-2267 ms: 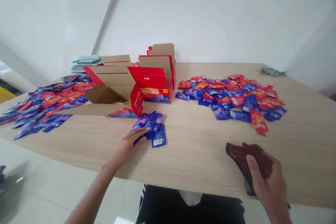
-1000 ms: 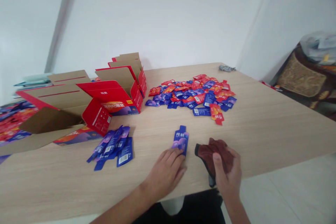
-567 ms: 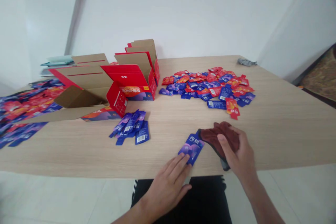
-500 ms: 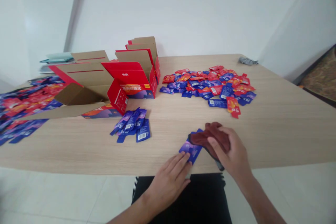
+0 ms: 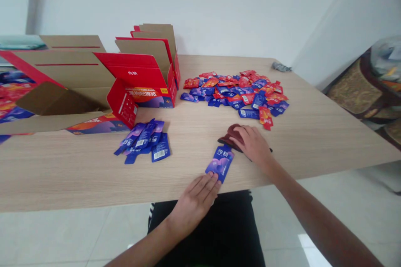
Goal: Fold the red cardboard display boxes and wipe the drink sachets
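A blue-purple sachet (image 5: 220, 162) lies face up near the table's front edge. The fingers of my left hand (image 5: 197, 198) lie flat on its lower corner, pressing it against the table; the thumb is mostly hidden. My right hand (image 5: 250, 145) is closed on a dark red-brown cloth (image 5: 233, 134), which rests at the sachet's upper end and covers its spout tip. To the left is a small heap of blue sachets (image 5: 142, 137). Farther back spreads a larger pile of red and blue sachets (image 5: 238, 90).
An open red carton (image 5: 97, 125) stands at the left with flaps raised; more open cartons (image 5: 153, 96) are behind it. Another sachet pile (image 5: 14, 96) shows at the far left. A grey crumpled cloth (image 5: 281, 66) lies at the back right. Beyond the table is a brown patterned seat (image 5: 351, 87).
My right hand has slid the cloth up and away along the sachet, so its printed front is now uncovered. My left hand stays on the lower corner. The view has shifted right.
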The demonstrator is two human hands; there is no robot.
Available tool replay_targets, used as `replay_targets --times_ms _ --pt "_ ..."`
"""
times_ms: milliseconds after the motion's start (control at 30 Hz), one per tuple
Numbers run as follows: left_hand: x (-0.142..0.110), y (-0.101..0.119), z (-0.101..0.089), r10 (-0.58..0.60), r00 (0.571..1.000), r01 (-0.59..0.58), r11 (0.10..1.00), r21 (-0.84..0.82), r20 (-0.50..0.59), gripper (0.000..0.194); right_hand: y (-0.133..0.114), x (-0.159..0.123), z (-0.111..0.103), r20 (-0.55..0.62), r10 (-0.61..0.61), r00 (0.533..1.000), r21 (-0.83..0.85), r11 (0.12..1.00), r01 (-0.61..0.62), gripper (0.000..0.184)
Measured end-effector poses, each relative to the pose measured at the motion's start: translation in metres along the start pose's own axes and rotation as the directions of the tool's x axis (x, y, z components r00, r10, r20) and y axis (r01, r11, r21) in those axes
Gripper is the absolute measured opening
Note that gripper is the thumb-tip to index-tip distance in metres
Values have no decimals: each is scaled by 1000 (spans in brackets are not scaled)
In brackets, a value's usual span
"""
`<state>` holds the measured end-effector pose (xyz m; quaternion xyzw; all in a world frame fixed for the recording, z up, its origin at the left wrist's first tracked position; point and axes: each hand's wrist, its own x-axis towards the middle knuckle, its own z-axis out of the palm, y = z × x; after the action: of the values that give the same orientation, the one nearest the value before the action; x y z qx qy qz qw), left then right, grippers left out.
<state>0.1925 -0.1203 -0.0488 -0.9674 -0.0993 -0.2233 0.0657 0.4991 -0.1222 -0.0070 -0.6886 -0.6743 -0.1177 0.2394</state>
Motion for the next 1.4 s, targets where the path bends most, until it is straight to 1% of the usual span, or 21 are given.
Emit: replay_targets --times_ms 67,133,200,267,333,433,500,567,633,700,733,767,833,933,1033,1100,1167,1233,1300,1367,1400 --pt "-1 0 1 -8 1000 8 1000 -12 -1 38 -13 0 -9 -115 76 990 26 997 -74 42" --pt "-2 0 2 -12 1000 12 999 -37 3 38 -39 -10 -13 -130 65 989 106 993 -51 41" --pt "-2 0 2 -17 1000 17 997 -69 -3 37 -66 -26 -11 0 -76 997 177 981 75 35" --pt "-1 -1 1 -27 1000 26 995 -96 -4 37 -80 -38 -2 112 -194 975 190 967 170 30" --pt "-1 -1 0 -25 1000 25 995 -98 4 38 -73 -39 8 141 -195 971 154 973 173 30" --pt "0 -1 0 -15 1000 15 997 -72 -1 37 -33 -20 18 127 -112 986 69 992 104 35" --pt "-1 0 2 -19 1000 18 998 -67 -8 37 -6 -1 15 118 -80 990 -2 997 80 34" --pt "-2 0 3 -30 1000 29 997 -70 -5 37 7 12 4 41 -28 999 -54 998 31 36" --pt "-3 0 4 -41 999 41 996 -78 4 38 -1 13 -8 -100 40 994 -36 998 -44 40" --pt "-3 0 4 -41 999 42 995 -95 12 38 -27 2 -16 -161 54 985 50 998 -46 42" --pt "-3 1 4 -41 999 42 993 -107 14 38 -43 -7 -17 -133 13 991 95 995 0 40" --pt "-3 1 4 -46 999 47 991 -121 12 38 -58 -16 -16 -49 -68 996 140 987 74 37" --pt "-3 1 4 -61 998 61 987 -146 8 36 -78 -33 -9 91 -211 973 182 964 192 30" --pt "-4 1 4 -62 998 62 986 -153 5 37 -70 -37 10 140 -205 969 144 972 185 30" --pt "-4 1 5 -49 999 48 991 -127 2 38 -28 -14 20 119 -134 984 35 991 130 34" --pt "-4 1 6 -51 999 50 992 -113 -6 37 -4 6 17 93 -107 990 -46 993 112 32" --pt "-4 1 6 -57 998 55 993 -108 -17 37 5 19 6 -17 -51 999 -77 996 49 32" --pt "-4 1 7 -60 998 57 992 -115 -22 37 -7 19 -8 -160 15 987 -19 1000 -19 37" --pt "-5 1 7 -61 998 58 990 -129 -21 37 -34 6 -18 -197 23 980 85 996 -6 40" --pt "-5 1 7 -70 997 65 987 -147 -28 36 -62 -14 -19 -58 -103 993 175 978 112 37" --pt "-5 1 7 -77 997 71 985 -157 -31 35 -73 -23 -16 36 -192 981 206 962 181 34"
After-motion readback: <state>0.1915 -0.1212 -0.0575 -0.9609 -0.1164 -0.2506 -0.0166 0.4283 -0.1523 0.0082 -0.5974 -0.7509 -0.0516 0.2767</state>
